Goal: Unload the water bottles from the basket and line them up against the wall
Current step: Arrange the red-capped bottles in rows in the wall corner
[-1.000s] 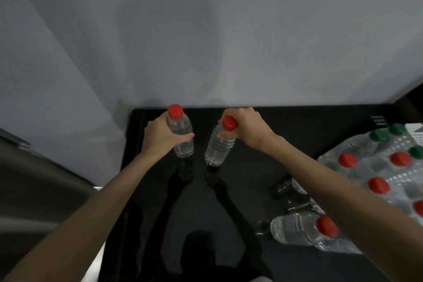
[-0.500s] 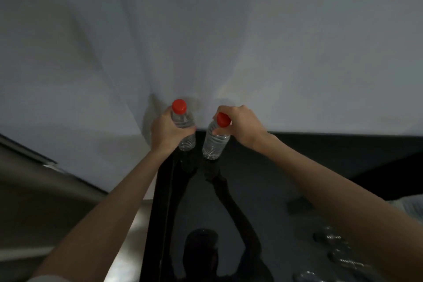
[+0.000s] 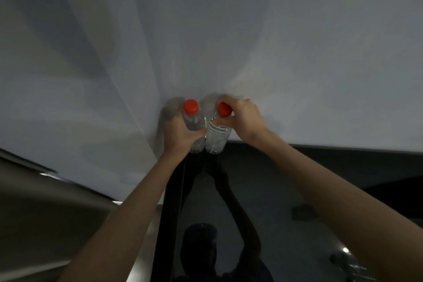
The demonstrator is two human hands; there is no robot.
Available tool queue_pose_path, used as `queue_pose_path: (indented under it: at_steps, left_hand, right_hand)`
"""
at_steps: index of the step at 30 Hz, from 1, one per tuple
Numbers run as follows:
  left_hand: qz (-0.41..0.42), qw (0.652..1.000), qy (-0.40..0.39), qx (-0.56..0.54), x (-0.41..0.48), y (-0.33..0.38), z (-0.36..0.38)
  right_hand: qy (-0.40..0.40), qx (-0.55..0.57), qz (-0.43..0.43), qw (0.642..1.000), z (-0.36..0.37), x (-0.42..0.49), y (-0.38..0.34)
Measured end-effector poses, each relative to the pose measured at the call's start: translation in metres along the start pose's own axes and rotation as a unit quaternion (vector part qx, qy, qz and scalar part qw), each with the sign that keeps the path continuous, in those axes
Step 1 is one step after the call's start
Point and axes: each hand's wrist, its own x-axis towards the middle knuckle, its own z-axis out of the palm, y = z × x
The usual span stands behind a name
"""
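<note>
Two clear plastic water bottles with red screw caps now sit at the back left corner of the glossy black bench (image 3: 263, 201), hard up by the pale grey wall (image 3: 229, 41). A second ago they were held short of the wall with a clear gap between them; now the left bottle (image 3: 194, 125) and right bottle (image 3: 216, 137) stand just beside each other, possibly touching. Left one looks upright, right one leans with its cap tipped right. Whether the bases are fully down can't be told, reflections hide the contact.

Left hand (image 3: 177, 134): fingers clamped round the left bottle's body. Right hand (image 3: 241, 120): fingers clamped on the right bottle's neck and shoulder, just under the cap.

Judgement: this is the start of the row, placement nearly done; what's left is straightening the right bottle and letting go.

Around: bench's left edge runs directly below the left bottle, with a grey-brown surface (image 3: 45, 213) beyond it, so little margin on that side. Basket is out of view. Bottom right shows a faint glint, too dim to identify. Nothing blocks the wall line to the right.
</note>
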Motion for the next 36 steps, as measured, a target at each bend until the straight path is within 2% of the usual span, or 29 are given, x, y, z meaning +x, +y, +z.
queue_pose_path:
  at_steps: [4,9,14,22,25,31,36]
  left_hand:
    - [-0.008,0.999,-0.020,-0.032,-0.003,0.001,0.003]
    - [-0.022,0.998,0.012,-0.053,-0.017,-0.009,0.005]
    - [-0.026,0.997,0.022,-0.071,-0.025,-0.012,0.008]
    - [-0.017,0.998,-0.001,-0.063,-0.013,-0.032,0.011]
    - [-0.016,0.998,-0.013,-0.057,-0.015,-0.027,0.009]
    - [-0.009,0.999,-0.011,-0.033,-0.045,0.013,-0.011]
    - [0.053,0.998,-0.015,-0.022,-0.103,0.047,-0.038]
  right_hand:
    - [0.025,0.047,-0.002,0.999,0.004,-0.003,0.001]
    - [0.086,0.072,0.009,0.994,0.014,-0.017,0.003]
    - [0.050,0.118,0.031,0.991,0.022,-0.025,0.005]
    - [0.061,0.149,0.111,0.981,0.043,-0.024,0.004]
    - [0.048,0.156,0.101,0.981,0.045,-0.034,0.012]
    - [0.002,0.139,0.124,0.983,0.022,-0.056,0.006]
    - [-0.001,0.112,0.091,0.990,-0.025,-0.107,-0.018]
